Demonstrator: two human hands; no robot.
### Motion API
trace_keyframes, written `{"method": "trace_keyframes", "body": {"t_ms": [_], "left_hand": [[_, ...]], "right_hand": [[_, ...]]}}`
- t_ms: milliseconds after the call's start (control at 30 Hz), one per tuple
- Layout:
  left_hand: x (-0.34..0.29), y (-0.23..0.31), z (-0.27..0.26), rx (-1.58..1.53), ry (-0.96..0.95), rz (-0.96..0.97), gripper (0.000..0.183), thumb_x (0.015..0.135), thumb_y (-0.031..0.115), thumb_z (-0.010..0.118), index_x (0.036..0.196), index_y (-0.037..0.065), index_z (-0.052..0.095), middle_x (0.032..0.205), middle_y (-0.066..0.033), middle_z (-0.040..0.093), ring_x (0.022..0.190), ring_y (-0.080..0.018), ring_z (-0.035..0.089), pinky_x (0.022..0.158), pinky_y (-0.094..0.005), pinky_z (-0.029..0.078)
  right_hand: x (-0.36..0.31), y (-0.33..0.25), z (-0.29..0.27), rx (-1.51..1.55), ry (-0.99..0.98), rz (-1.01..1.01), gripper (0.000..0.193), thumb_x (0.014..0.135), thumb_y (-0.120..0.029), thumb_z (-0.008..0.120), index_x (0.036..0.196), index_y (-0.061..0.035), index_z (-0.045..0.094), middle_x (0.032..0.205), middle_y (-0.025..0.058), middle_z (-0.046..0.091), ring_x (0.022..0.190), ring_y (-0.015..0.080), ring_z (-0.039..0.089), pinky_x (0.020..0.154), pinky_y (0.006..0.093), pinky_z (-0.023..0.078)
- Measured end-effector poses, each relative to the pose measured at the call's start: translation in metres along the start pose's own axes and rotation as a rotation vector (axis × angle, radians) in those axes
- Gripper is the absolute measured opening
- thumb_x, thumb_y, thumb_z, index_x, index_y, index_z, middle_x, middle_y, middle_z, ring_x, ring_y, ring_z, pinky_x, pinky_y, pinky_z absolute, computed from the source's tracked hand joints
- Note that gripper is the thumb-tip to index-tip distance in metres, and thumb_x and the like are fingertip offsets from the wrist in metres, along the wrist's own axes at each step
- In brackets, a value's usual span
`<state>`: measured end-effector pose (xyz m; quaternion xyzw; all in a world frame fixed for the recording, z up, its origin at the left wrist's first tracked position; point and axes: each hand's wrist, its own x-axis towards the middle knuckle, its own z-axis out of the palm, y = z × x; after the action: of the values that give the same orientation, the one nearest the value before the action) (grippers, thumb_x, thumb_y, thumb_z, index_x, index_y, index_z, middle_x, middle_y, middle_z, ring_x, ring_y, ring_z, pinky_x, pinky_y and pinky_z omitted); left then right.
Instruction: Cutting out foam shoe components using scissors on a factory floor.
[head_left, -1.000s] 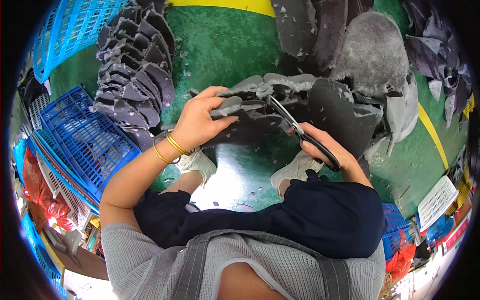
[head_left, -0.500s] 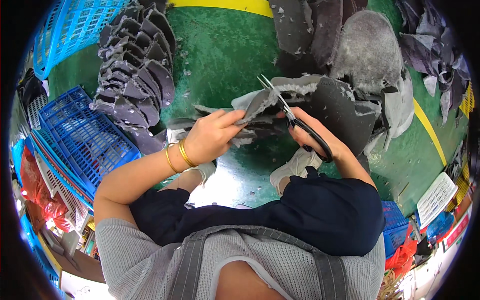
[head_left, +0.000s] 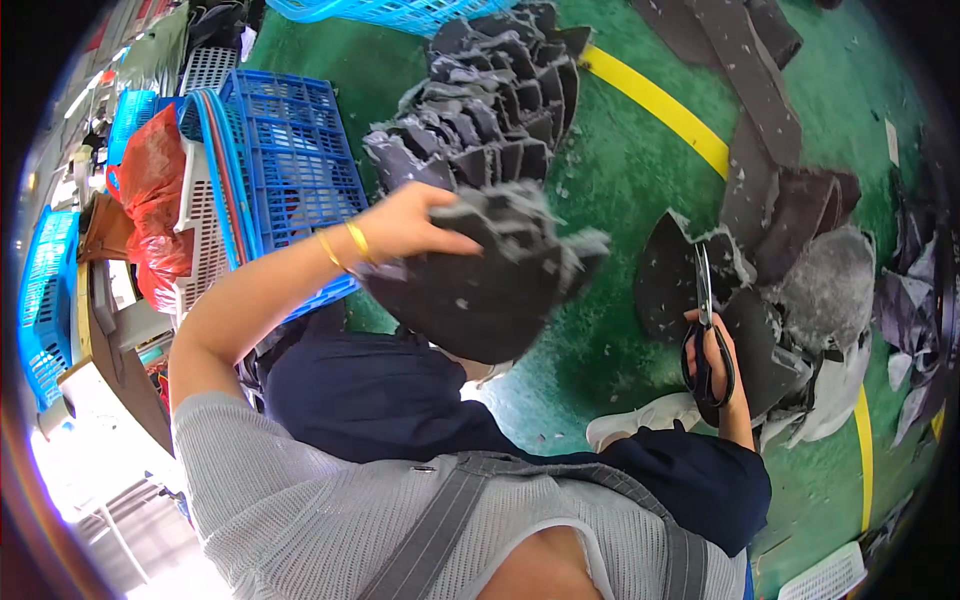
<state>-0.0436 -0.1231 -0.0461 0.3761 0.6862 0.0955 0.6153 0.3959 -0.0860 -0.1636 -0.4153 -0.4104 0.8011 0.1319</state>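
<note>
A bundle of dark gray fabric pieces [head_left: 480, 295] hangs tilted in the left hand [head_left: 408, 228] above a green floor [head_left: 610, 150], its broad, smooth face flecked with pale lint and curving to a rounded lower edge. Fuzzy, ragged gray fringe crowns the layered top; the right end is blurred. Well apart, black-handled scissors [head_left: 704, 280] sit in the right hand [head_left: 722, 352], slim silver blades nearly together, tips pointing away from the body.

Hands [head_left: 408, 226] now well apart
</note>
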Motion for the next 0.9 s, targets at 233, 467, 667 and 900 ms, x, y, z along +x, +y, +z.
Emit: {"method": "trace_keyframes", "body": {"t_ms": [233, 467, 667, 900], "left_hand": [[0.019, -0.120, -0.038, 0.752, 1.182, 0.235, 0.089, 0.061, 0.047, 0.078, 0.135, 0.014, 0.041, 0.140, -0.0184, 0.029, 0.129, -0.0376, 0.026, 0.105, -0.0480, 0.023], [0.106, -0.224, 0.017, 0.658, 1.239, 0.300, 0.114, 0.055, 0.056, 0.079, 0.141, 0.005, 0.025, 0.145, -0.0308, 0.010, 0.133, -0.0490, 0.012, 0.106, -0.0571, 0.019], [0.137, -0.190, -0.034, 0.860, 1.196, 0.432, 0.104, 0.059, 0.056, 0.077, 0.140, 0.009, 0.032, 0.145, -0.0276, 0.018, 0.132, -0.0461, 0.022, 0.104, -0.0568, 0.024], [0.051, -0.023, 0.012, 1.135, 0.678, 0.933, 0.056, 0.073, 0.021, 0.073, 0.123, 0.005, 0.051, 0.132, -0.0181, 0.041, 0.122, -0.0384, 0.036, 0.102, -0.0548, 0.025]], "right_hand": [[0.000, 0.003, 0.003, -0.132, 0.073, 0.193, 0.037, 0.094, -0.034, 0.049, 0.118, -0.0062, 0.048, 0.063, -0.0014, 0.046, 0.051, 0.0062, 0.043, 0.048, 0.0210, 0.036], [-0.027, -0.044, -0.004, -0.817, 0.142, 0.119, 0.035, 0.086, -0.027, 0.062, 0.112, -0.0051, 0.052, 0.066, 0.0100, 0.054, 0.060, 0.0164, 0.053, 0.059, 0.0308, 0.044], [-0.052, -0.053, -0.032, -0.705, 0.308, 0.047, 0.036, 0.086, -0.028, 0.064, 0.111, -0.0057, 0.051, 0.061, 0.0081, 0.047, 0.058, 0.0127, 0.044, 0.056, 0.0290, 0.040], [-0.110, -0.069, -0.113, -0.705, 0.920, -0.028, 0.036, 0.079, -0.014, 0.071, 0.110, -0.0087, 0.052, 0.063, 0.0041, 0.048, 0.058, 0.0125, 0.046, 0.056, 0.0285, 0.040]]}}
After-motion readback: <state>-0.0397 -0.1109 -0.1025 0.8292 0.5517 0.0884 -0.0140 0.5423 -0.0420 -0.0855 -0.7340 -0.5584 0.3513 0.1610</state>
